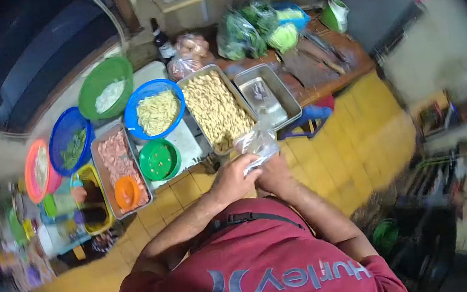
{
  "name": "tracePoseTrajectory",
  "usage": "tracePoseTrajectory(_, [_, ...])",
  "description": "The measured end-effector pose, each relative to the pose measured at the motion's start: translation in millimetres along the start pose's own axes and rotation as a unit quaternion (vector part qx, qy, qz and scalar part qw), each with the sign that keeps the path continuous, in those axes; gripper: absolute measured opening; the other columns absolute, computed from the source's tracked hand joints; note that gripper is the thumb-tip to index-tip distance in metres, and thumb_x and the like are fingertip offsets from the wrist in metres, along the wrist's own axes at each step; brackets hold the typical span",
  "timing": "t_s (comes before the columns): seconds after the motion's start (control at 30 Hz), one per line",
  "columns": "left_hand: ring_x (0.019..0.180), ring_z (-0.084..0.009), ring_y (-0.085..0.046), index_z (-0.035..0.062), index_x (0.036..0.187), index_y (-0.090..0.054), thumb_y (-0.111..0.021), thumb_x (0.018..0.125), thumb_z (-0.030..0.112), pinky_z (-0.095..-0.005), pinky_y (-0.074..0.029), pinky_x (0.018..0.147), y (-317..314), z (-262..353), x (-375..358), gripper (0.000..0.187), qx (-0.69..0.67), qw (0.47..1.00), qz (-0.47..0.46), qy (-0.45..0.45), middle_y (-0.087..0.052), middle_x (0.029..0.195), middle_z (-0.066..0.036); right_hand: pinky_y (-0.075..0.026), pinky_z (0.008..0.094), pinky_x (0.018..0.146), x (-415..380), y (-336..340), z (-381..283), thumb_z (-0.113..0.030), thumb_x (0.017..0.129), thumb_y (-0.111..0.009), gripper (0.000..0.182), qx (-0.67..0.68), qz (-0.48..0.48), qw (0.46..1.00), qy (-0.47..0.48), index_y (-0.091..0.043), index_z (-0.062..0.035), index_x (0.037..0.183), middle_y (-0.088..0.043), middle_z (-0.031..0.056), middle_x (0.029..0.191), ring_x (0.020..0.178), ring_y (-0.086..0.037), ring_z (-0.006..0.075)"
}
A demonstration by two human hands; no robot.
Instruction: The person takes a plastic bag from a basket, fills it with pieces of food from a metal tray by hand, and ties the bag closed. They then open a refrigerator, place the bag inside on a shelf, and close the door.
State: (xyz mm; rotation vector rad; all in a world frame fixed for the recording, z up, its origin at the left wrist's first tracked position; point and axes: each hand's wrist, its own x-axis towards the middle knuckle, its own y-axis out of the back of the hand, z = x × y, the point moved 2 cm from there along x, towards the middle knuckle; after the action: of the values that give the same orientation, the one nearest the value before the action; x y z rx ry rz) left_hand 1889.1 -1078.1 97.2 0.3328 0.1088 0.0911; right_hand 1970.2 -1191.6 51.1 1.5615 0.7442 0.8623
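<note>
A clear plastic bag (258, 142) hangs in front of my body, near the front edge of the counter. My left hand (232, 180) pinches its near side between thumb and fingers. Close beside it, my right hand (275, 173) is curled at the bag's lower right; its fingertips are partly hidden. Just beyond the bag lies a metal tray of pale, small cut pieces (216, 109). To the right of that stands a second metal tray (293, 101) with a clear plastic packet (262, 94) in it.
Left along the counter are a blue colander of pale strips (133, 131), green bowls (158, 160), a tray of pink meat pieces (116, 145) and an orange bowl (127, 192). At the back stand a dark bottle (160, 39) and bagged greens (246, 29). A knife-like tool (323, 57) lies right.
</note>
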Motion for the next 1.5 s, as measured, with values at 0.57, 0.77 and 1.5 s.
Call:
tracePoseTrajectory(0.57, [0.08, -0.0112, -0.059, 0.0022, 0.101, -0.054, -0.061, 0.079, -0.001, -0.0324, -0.047, 0.064, -44.5, 20.6, -23.1, 0.024, 0.205, 0.894, 0.39, 0.078, -0.06, 0.087, -0.005, -0.017, 0.0689, 0.104, 19.9, 24.9, 40.1, -0.028, 0.089, -0.051, 0.046, -0.032, -0.164, 0.91, 0.379, -0.051, -0.02, 0.134, -0.026, 0.0231, 0.146, 0.141, -0.014, 0.0391])
tracePoseTrajectory(0.77, [0.076, -0.0108, -0.059, 0.0024, 0.094, -0.066, -0.053, 0.081, -0.004, -0.0271, -0.048, 0.068, -56.9, -31.6, -61.5, 0.019, -0.251, 0.821, 0.491, 0.149, -0.064, 0.083, -0.005, -0.014, 0.068, 0.107, 16.9, 33.4, 5.4, -0.023, 0.086, -0.056, 0.059, -0.049, -0.301, 0.845, 0.44, -0.038, -0.0183, 0.142, -0.035, 0.0161, 0.143, 0.137, -0.025, 0.0346])
tracePoseTrajectory(1.5, [0.091, -0.0232, -0.061, -0.0023, 0.112, -0.061, -0.057, 0.091, 0.031, -0.0359, -0.047, 0.082, -74.9, -113.8, 63.8, 0.04, -0.2, 0.811, 0.389, 0.388, -0.065, 0.103, -0.016, -0.04, 0.0555, 0.094, 243.7, -133.5, 35.0, -0.044, 0.075, -0.068, 0.053, 0.108, -0.161, 0.83, 0.523, -0.06, -0.0113, 0.117, -0.044, 0.0307, 0.121, 0.117, -0.043, 0.0444])
